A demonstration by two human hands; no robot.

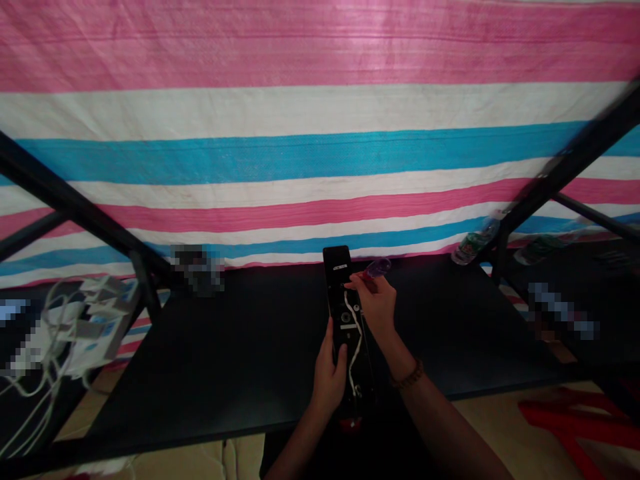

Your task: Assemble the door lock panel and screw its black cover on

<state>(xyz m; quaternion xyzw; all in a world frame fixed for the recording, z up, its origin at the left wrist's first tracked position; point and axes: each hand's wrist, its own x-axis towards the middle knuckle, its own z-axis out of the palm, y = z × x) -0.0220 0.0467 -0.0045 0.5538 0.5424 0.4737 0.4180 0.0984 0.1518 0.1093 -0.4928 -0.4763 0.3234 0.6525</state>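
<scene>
1. Fingers [356, 281] of the right hand [379, 303] are pinching a purple-handled tool [379, 268], their tips pressing close together; its handle is pointing toward 2 o'clock, and its working end is showing too small to make out.
2. Beneath them, a long black panel [338, 300] is lying lengthwise in front of the person, its far end pointing to 12 o'clock; whether it is resting fully on the black table [240, 360] cannot be told.
3. At the panel's 7 o'clock, the left hand [330, 373] is gripping its side, the thumb reaching over the face and the other fingers running along the edge, partly hiding underneath.
4. White cord [359, 339] is winding down the panel's face toward 6 o'clock.
5. On the right wrist, a bracelet [409, 375] is circling the arm.
6. Out from the panel, a bottle [469, 247] is leaning at 2 o'clock, and a power strip [97, 347] with tangled cables is sitting at 9 o'clock.
7. Toward 12 o'clock, a striped sheet [320, 53] is hanging behind the table.
</scene>
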